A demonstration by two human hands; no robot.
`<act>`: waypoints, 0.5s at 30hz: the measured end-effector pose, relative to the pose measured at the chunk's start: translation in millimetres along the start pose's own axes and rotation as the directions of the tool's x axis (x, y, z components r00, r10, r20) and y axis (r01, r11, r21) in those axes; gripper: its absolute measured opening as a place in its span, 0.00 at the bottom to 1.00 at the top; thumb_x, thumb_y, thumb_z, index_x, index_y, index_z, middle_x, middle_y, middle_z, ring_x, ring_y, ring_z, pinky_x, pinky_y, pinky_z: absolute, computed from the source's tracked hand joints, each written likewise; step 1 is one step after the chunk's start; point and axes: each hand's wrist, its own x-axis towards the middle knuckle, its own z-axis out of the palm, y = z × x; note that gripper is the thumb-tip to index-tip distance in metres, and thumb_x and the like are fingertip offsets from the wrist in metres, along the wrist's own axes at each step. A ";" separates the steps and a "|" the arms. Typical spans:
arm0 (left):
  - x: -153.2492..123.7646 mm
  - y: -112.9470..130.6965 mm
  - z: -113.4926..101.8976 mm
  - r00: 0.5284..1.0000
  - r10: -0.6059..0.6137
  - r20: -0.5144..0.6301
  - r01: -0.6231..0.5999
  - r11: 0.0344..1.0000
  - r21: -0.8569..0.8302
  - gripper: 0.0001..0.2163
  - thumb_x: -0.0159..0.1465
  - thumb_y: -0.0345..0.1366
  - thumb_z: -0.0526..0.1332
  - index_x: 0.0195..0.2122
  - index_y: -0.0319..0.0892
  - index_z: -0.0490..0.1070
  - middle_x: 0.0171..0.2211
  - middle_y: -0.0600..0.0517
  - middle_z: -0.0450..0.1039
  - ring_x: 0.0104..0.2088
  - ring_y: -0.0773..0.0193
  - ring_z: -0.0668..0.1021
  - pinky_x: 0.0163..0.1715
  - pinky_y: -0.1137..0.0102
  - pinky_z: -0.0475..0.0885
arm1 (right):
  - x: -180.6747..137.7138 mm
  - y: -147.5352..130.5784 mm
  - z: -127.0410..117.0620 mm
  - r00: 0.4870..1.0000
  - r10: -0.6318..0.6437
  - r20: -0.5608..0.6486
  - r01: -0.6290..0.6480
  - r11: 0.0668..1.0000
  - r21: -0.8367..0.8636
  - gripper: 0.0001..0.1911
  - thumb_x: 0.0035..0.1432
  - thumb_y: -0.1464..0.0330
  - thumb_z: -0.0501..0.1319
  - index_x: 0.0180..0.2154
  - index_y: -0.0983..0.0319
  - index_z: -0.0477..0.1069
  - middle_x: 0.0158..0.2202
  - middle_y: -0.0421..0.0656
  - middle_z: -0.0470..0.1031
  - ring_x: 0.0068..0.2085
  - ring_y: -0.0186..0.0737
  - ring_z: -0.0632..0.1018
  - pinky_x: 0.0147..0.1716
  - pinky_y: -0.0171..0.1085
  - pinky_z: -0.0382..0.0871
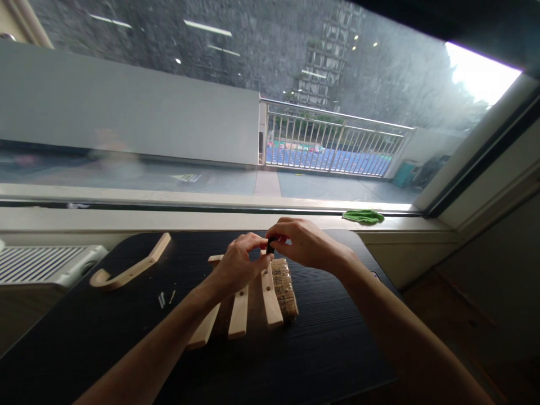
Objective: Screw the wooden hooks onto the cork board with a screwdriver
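My left hand [248, 256] and my right hand [297, 242] meet over the far part of the table, fingertips closed around a small black cylindrical piece [270, 246]. Its exact kind cannot be made out. Directly beneath it is a pale wooden slat [272, 306] with a drilled hole and what looks like a small pin or screw in it. That slat rests against a brown, tape-wrapped block [285, 287]. A second wooden slat [239, 318] lies to its left, and a third wooden slat [205, 329] is partly covered by my left forearm.
On the dark table [333, 332], a curved wooden hook piece [130, 274] lies at far left, with small metal screws [161, 300] nearer. A green cloth [363, 216] is on the windowsill [202, 220]. A white slatted radiator [48, 264] stands left, and a window rises behind.
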 end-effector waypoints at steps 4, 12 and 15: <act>-0.4 0.3 0.1 0.999 -0.035 -0.016 0.035 0.999 -0.022 0.10 0.56 0.42 0.60 0.37 0.45 0.69 0.37 0.53 0.70 0.38 0.61 0.72 0.36 0.67 0.68 | -0.6 0.2 0.8 1.000 0.020 0.000 -0.020 1.000 -0.016 0.09 0.56 0.69 0.56 0.37 0.63 0.74 0.32 0.42 0.73 0.31 0.31 0.70 0.30 0.31 0.59; -1.0 -1.7 -0.4 1.000 -0.009 -0.010 0.009 0.999 -0.043 0.08 0.57 0.41 0.59 0.35 0.45 0.70 0.38 0.52 0.70 0.41 0.60 0.72 0.38 0.67 0.68 | -3.0 0.3 -1.5 1.000 -0.031 -0.003 0.031 1.000 0.003 0.10 0.58 0.71 0.54 0.38 0.61 0.74 0.37 0.42 0.72 0.34 0.31 0.71 0.33 0.31 0.61; -1.1 0.3 0.2 1.000 -0.006 0.002 0.006 1.000 -0.026 0.09 0.58 0.40 0.58 0.38 0.45 0.70 0.38 0.52 0.70 0.41 0.60 0.72 0.37 0.68 0.68 | -2.1 0.2 -1.6 1.000 -0.019 0.003 0.019 1.000 -0.003 0.10 0.58 0.71 0.55 0.38 0.62 0.74 0.35 0.43 0.72 0.34 0.31 0.71 0.32 0.31 0.60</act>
